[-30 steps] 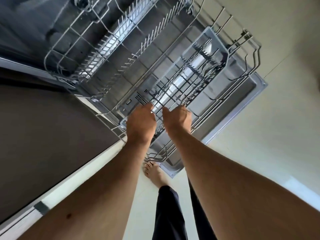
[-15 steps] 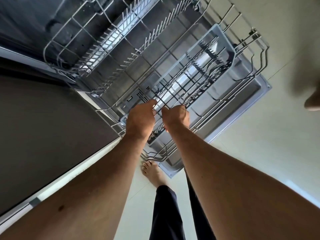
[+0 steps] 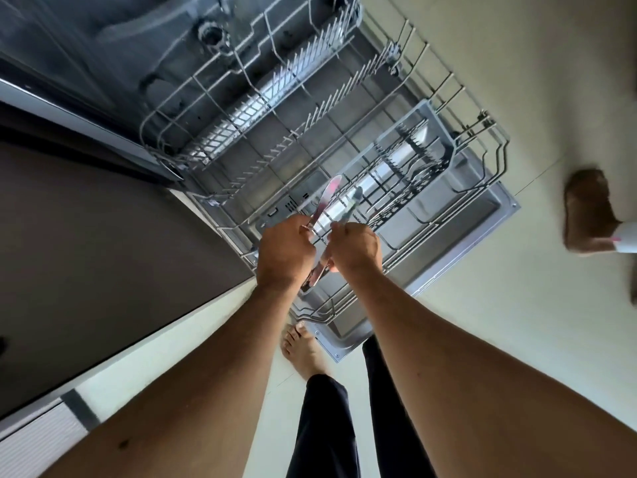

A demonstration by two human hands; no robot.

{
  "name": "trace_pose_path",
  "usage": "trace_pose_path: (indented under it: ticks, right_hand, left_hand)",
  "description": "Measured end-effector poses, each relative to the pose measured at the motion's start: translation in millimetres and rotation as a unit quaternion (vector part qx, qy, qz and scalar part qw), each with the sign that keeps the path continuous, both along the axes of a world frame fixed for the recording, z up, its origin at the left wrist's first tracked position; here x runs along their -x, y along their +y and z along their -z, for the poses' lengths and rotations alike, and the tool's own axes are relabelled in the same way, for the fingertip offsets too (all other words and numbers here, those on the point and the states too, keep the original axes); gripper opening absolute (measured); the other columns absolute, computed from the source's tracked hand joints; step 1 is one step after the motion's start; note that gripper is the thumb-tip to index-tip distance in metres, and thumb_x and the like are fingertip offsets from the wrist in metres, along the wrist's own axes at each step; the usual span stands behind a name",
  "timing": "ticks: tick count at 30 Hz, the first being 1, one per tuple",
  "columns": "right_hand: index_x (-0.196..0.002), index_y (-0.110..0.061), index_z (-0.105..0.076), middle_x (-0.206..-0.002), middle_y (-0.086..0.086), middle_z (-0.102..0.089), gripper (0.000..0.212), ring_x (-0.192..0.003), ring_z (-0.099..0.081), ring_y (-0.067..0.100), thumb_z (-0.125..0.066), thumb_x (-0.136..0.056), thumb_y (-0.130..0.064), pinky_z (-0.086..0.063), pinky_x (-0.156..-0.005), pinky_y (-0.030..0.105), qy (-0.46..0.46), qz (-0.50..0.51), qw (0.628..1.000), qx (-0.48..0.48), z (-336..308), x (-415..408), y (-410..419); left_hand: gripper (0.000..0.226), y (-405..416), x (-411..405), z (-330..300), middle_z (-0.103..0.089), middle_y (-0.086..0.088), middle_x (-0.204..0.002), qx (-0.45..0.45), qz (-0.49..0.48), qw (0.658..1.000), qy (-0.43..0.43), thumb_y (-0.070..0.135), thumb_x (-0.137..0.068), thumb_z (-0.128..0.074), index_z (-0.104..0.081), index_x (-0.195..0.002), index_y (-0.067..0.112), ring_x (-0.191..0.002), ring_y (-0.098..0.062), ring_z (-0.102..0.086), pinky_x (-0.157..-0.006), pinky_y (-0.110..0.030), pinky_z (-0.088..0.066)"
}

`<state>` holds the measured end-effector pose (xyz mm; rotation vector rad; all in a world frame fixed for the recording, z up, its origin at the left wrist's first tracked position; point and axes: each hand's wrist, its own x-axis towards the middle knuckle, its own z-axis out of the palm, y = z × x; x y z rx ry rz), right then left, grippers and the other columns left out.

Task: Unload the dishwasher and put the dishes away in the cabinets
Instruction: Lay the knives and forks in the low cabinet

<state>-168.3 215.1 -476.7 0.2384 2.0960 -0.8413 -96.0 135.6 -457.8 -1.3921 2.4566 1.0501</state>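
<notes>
The dishwasher's lower wire rack is pulled out over the open door, and a grey cutlery basket sits in it. My left hand grips a shiny metal knife whose blade points up and away from me. Close beside it, my right hand holds a second slim metal utensil; which kind I cannot tell. Both hands hover just above the near end of the basket. More cutlery lies in the basket's far end.
A dark cabinet front runs along the left. Pale floor lies to the right, where another person's foot in a brown slipper stands. My own bare foot is by the door's near corner.
Both hands reached into the basket's near end, closed on cutlery and lifted it out. The view shifted, and the other person's foot came further into sight at the right.
</notes>
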Motion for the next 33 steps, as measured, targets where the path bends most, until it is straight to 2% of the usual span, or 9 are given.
trace_pose_path:
  ticks: [4, 6, 8, 11, 14, 17, 23, 28, 33]
  right_hand:
    - [-0.089, -0.020, -0.068, -0.080, 0.002, -0.071, 0.031, -0.070, -0.068, 0.019, -0.045, -0.100, -0.038, -0.054, -0.061, 0.024, 0.023, -0.053, 0.998, 0.038, -49.2, 5.9, -1.1]
    - [-0.099, -0.016, -0.068, -0.088, 0.005, -0.071, 0.029, -0.071, -0.066, 0.017, -0.044, -0.103, -0.033, -0.050, -0.050, 0.016, 0.021, -0.066, 0.996, 0.063, -77.6, 7.8, -4.5]
    - [-0.101, -0.015, -0.066, -0.095, 0.007, -0.071, 0.027, -0.078, -0.068, 0.019, -0.044, -0.103, -0.030, -0.052, -0.054, 0.018, 0.022, -0.091, 0.993, 0.077, -109.2, 9.2, -8.8]
    - [-0.104, -0.021, -0.068, -0.096, 0.002, -0.071, 0.019, -0.080, -0.068, 0.014, -0.050, -0.099, -0.025, -0.057, -0.061, 0.026, 0.027, -0.113, 0.988, 0.098, -157.6, 10.0, -12.6]
    - [-0.103, -0.021, -0.070, -0.090, 0.001, -0.071, 0.017, -0.080, -0.068, 0.017, -0.056, -0.093, -0.022, -0.058, -0.064, 0.025, 0.067, -0.152, 0.980, 0.109, -209.6, 10.9, -13.5]
    - [-0.101, -0.022, -0.070, -0.086, -0.002, -0.069, 0.012, -0.068, -0.061, 0.006, -0.061, -0.094, -0.020, -0.042, -0.043, 0.006, 0.071, -0.151, 0.976, 0.136, -264.4, 8.4, -9.1]
    - [-0.104, -0.020, -0.071, -0.087, -0.002, -0.070, 0.013, -0.065, -0.059, 0.002, -0.065, -0.093, -0.024, -0.039, -0.042, 0.006, 0.103, -0.152, 0.969, 0.167, -342.5, -6.7, 7.1]
    - [-0.106, -0.023, -0.071, -0.085, -0.007, -0.070, 0.014, -0.066, -0.061, 0.000, -0.063, -0.094, -0.022, -0.039, -0.045, 0.007, 0.135, -0.191, 0.958, 0.168, -391.2, -22.7, 12.4]
    - [-0.100, -0.025, -0.071, -0.084, -0.006, -0.071, 0.009, -0.071, -0.067, 0.007, -0.065, -0.093, -0.022, -0.055, -0.059, 0.023, 0.151, -0.212, 0.947, 0.189, -433.0, -42.0, 6.0]
  left_hand:
    - [0.019, -9.4, -8.5, -25.6, -0.072, 0.000, -0.082, -0.154, -0.142, 0.973, 0.097, 0.011, -0.084, -0.053, -0.069, -0.089, 0.020, -0.078, -0.019, -0.069, -0.076, -0.039, -0.059]
    - [0.020, -13.2, -12.4, -47.5, -0.066, 0.003, -0.072, -0.214, -0.181, 0.951, 0.130, 0.005, -0.084, -0.048, -0.064, -0.081, 0.017, -0.067, -0.018, -0.061, -0.069, -0.034, -0.054]
    - [0.026, -15.0, -15.6, -73.9, -0.059, 0.009, -0.063, -0.245, -0.215, 0.929, 0.175, 0.001, -0.086, -0.042, -0.064, -0.083, 0.014, -0.058, -0.012, -0.049, -0.060, -0.028, -0.040]
    - [0.027, -12.8, -19.4, -112.3, -0.059, 0.007, -0.070, -0.234, -0.232, 0.926, 0.182, 0.002, -0.091, -0.041, -0.065, -0.103, 0.007, -0.059, -0.006, -0.050, -0.058, -0.024, -0.039]
    - [0.028, -7.9, -20.2, -159.9, -0.063, 0.001, -0.076, -0.239, -0.259, 0.911, 0.215, -0.003, -0.093, -0.041, -0.065, -0.101, 0.011, -0.061, -0.007, -0.052, -0.058, -0.020, -0.040]
    - [0.026, -2.6, -21.7, -218.2, -0.060, -0.001, -0.077, -0.247, -0.272, 0.898, 0.242, -0.005, -0.097, -0.040, -0.062, -0.100, 0.009, -0.061, -0.006, -0.050, -0.054, -0.015, -0.041]
    - [0.026, 3.5, -38.5, -305.7, -0.064, -0.004, -0.082, -0.225, -0.273, 0.884, 0.304, 0.001, -0.098, -0.047, -0.065, -0.096, 0.019, -0.068, -0.012, -0.054, -0.062, -0.029, -0.046]
    - [0.019, 5.4, -55.4, -365.2, -0.062, -0.002, -0.076, -0.213, -0.257, 0.878, 0.343, 0.003, -0.096, -0.049, -0.066, -0.095, 0.012, -0.066, -0.014, -0.053, -0.062, -0.029, -0.046]
    - [0.017, 7.1, -71.9, -401.9, -0.067, -0.005, -0.081, -0.212, -0.251, 0.870, 0.367, 0.003, -0.097, -0.051, -0.064, -0.101, 0.012, -0.070, -0.014, -0.062, -0.066, -0.026, -0.051]
